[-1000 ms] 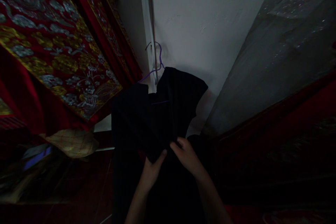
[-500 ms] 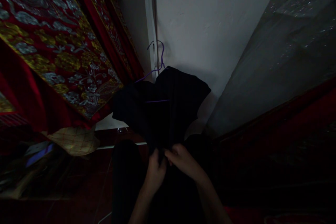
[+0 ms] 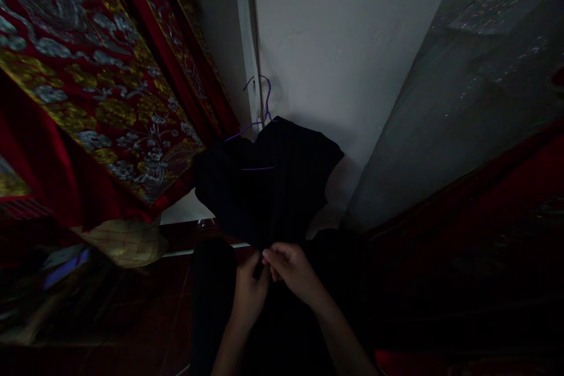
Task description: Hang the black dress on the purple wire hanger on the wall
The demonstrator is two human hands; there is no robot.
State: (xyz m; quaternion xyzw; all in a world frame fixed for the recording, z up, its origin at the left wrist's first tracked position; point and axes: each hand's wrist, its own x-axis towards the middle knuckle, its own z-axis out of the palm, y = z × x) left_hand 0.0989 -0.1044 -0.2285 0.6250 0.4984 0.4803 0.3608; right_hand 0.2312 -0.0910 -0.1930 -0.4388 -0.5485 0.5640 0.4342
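Observation:
A dark open-fronted garment [image 3: 304,173] hangs in front of me on a purple hanger [image 3: 268,100]. The hanger's lower bar shows through the neck opening. At the lower part of the front opening, my left hand [image 3: 251,285] is closed, thumb and fingers pinching the garment's edge. My right hand [image 3: 293,270] meets it from the right, its thumb and fingertips pressed together on the cloth. The two hands are fingertip to fingertip. Dim light and dark fabric hide exactly what lies between the fingers.
Red cloth with gold and silver embroidery [image 3: 118,100] hangs at the left. Below it are a pale checked cloth [image 3: 126,241] and a blue item [image 3: 66,268]. A white wall [image 3: 335,29] stands behind the garment. Shiny clear plastic sheeting [image 3: 449,106] covers the right side.
Both hands have moved slightly left and closer together, the right fingertips now meeting the left. The garment's front edges are drawn nearer each other. The view has shifted a little.

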